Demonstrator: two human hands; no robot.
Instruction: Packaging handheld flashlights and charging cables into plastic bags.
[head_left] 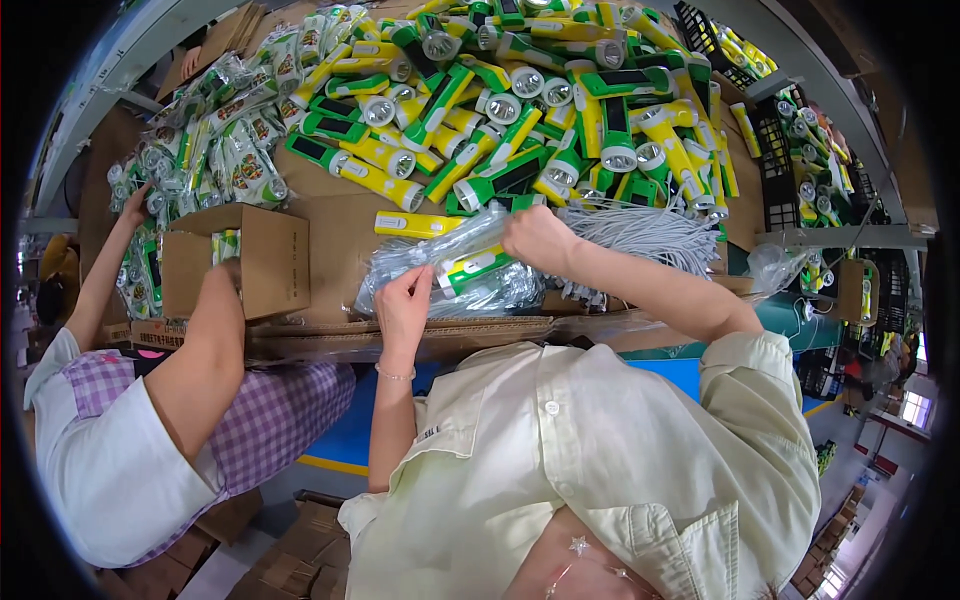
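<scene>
My left hand [403, 308] is closed, its thumb and fingertips pinching the edge of a clear plastic bag [400, 268]. A green, yellow and white flashlight [470, 268] lies slanted at the bag, between my hands; how much of it is inside, I cannot tell. My right hand [540, 240] is closed at the flashlight's far right end, its fingertips partly hidden. Beneath lies a stack of clear bags [500, 295]. Just beyond my hands, a yellow flashlight [415, 224] rests on the cardboard.
A large heap of flashlights [500, 110] covers the far table. Grey-white cables [650, 235] lie right of my right hand. At left, a co-worker's arm [212, 320] reaches into a cardboard box [275, 262], near bagged flashlights [245, 165]. Black crates [785, 180] stand at right.
</scene>
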